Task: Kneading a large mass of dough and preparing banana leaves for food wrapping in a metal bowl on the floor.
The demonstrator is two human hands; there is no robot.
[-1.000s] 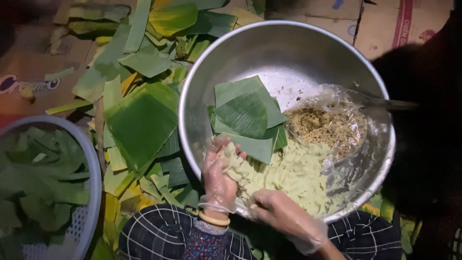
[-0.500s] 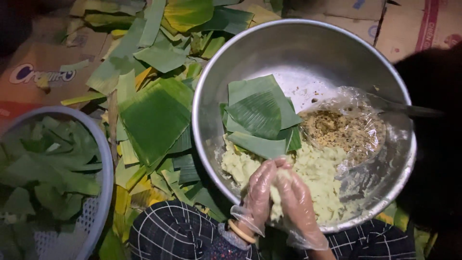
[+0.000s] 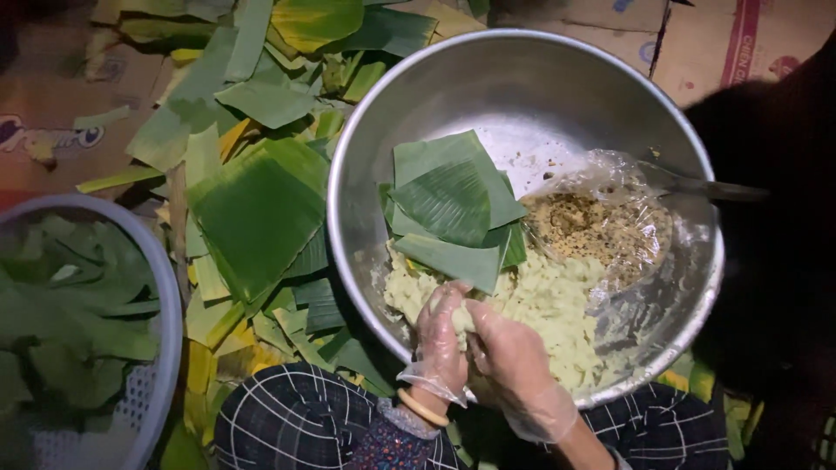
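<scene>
On a dim floor of cardboard (image 3: 52, 113) and banana leaves (image 3: 261, 200) — both hands (image 3: 475, 348) cupped shut around pale dough (image 3: 461, 318).

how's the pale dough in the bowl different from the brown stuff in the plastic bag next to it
The pale dough is yellowish green and lies bare on the metal bowl; the brown filling is darker, speckled and crumbly, and sits in a clear plastic bag. The left hand and right hand, both gloved, press a lump of the dough; neither touches the filling. Both lie in the same bowl.

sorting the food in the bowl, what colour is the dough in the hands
Pale yellowish green, like the dough heaped in the metal bowl; the head view shows it.
</scene>
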